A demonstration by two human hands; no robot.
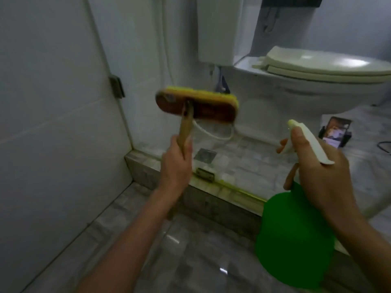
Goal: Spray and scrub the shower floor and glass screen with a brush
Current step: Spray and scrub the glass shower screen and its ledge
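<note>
Wooden and pale, the handle (185, 129) stands almost upright in the left hand (175, 166), whose fingers are curled round its lower part. Above the hand, the brush (196, 106) ends in a long head that lies crosswise, nearly level. Its brown back is turned to the camera and the yellow bristles are on the far upper side. The head is in the air and touches nothing.

The right hand (317, 170) grips the neck of the green spray bottle (296, 240). The white spray head (306, 142) points forward and a little left, over the marble kerb (222, 199) toward a floor drain (205, 155).

The relation that matters is this. The grey shower floor (148, 250), as I judge it, lies below both hands on the near side of the kerb. The pale panel (53, 102) with a metal hinge (116, 89) at its edge is probably the glass screen. It stands to the left, nearer to the hand with the brush.

The bristles face away from the person, so the head must tip down for the floor, or swing left for the panel. The bottle hangs nearer to the kerb and to the right part of the floor.
</note>
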